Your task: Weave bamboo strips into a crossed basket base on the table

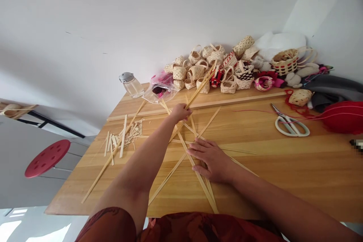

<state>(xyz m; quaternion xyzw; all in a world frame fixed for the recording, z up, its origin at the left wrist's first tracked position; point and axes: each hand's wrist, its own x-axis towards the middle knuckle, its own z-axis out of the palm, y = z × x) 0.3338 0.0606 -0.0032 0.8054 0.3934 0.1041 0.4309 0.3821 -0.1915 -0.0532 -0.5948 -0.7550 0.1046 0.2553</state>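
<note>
My left hand [180, 112] is closed around a small bundle of long, thin bamboo strips [200, 85]. The bundle slants up and away from me, over toward the little baskets. Below it, more flat strips [203, 186] cross each other on the wooden table [241, 170] in a loose star. My right hand [211, 159] lies palm down near the middle of this star, fingers stretched out over the strips. What lies under its palm is hidden.
Many small woven baskets [195, 72] are heaped against the wall. Scissors [290, 124] and red yarn [344, 117] lie at the right. A glass bottle [132, 85], a plastic bag [160, 90] and short strip offcuts [132, 133] are at the left. A red stool [47, 158] stands beyond the table's left edge.
</note>
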